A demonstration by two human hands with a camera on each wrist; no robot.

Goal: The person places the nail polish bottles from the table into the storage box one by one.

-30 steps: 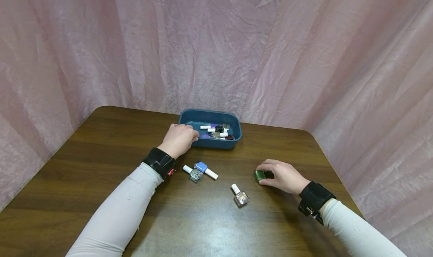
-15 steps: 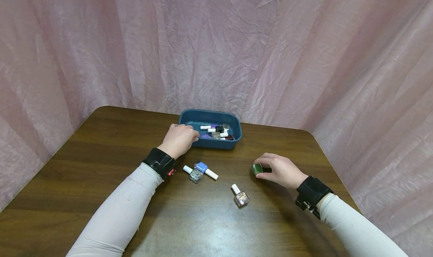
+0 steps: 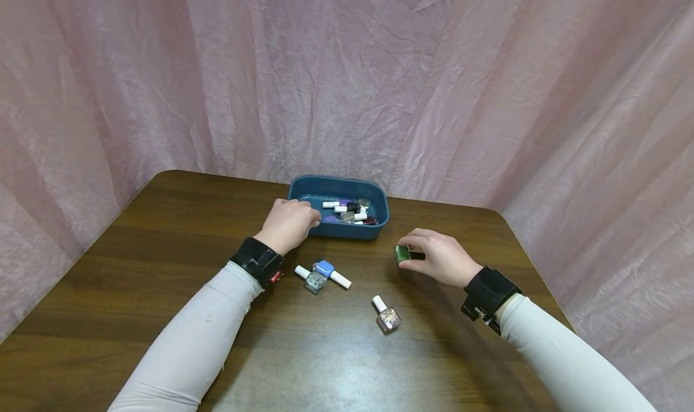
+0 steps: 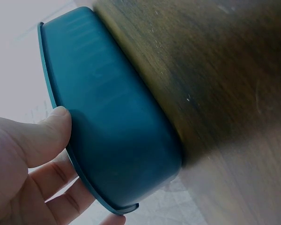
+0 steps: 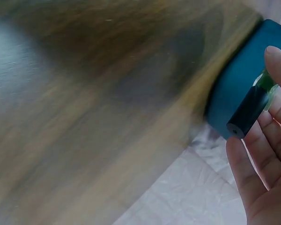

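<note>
My left hand grips the near left rim of a blue-teal plastic bin, its thumb on the outer wall in the left wrist view. Several nail polish bottles with white or black caps lie in the bin. Right of the bin, my right hand pinches a green nail polish bottle by its glass between thumb and fingers. Its black cap points back toward the palm. In the right wrist view the bottle overlaps the bin's wall.
On the wooden table, a blue polish bottle and a grey glitter one lie against each other in front of the bin. A copper glitter bottle lies nearer me. A pink curtain hangs behind the table.
My right hand has carried the green nail polish bottle away from me and left, closer to the bin. The left hand has kept its hold on the rim.
</note>
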